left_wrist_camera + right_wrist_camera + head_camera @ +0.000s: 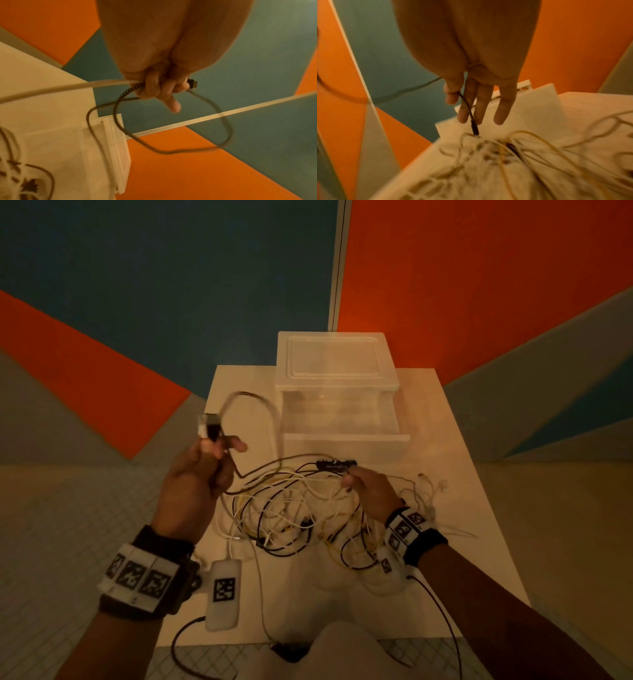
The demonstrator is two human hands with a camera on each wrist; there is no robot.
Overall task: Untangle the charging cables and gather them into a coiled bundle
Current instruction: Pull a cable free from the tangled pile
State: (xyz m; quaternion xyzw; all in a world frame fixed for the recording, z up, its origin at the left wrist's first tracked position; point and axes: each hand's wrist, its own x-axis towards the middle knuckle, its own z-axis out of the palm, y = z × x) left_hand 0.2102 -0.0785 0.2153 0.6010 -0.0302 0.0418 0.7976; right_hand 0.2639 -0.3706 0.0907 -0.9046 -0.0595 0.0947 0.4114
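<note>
A tangle of white, yellow and black charging cables [291, 515] lies on the white table [455, 474]. My left hand [219, 453] is raised over the table's left edge. It grips a braided dark cable [221, 121] that loops beyond the fist, together with a white cable [68, 88]; their plugs [209, 426] stick up above the fingers [159, 88]. My right hand [349, 479] is low at the tangle's far side. Its thumb and forefinger pinch the braided cable [468, 108] close to its black connector [337, 465], while the other fingers [503, 108] stay straight.
A clear plastic storage box [337, 364] with its drawer [346, 440] pulled out stands at the back of the table, just beyond the tangle. Loose white plug ends [431, 484] lie to the right. Tiled floor surrounds the small table.
</note>
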